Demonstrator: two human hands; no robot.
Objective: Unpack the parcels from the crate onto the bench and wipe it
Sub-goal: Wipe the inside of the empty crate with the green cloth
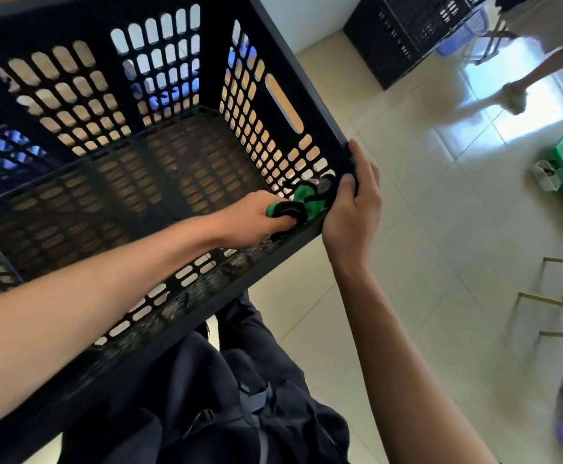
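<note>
A green cloth is held bunched in the left hand, fingers curled round it, pressed into the near right inside corner of the black crate. That same corner's rim is gripped from outside by the right hand, fingers wrapped over the edge. No parcels are seen inside. The crate's long axis runs from near right to far left, so unwiped floor lies leftward from the cloth.

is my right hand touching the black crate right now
Touching. In the head view the right hand wraps around the near right corner of the black crate, thumb inside the rim and fingers along the outer wall.
</note>
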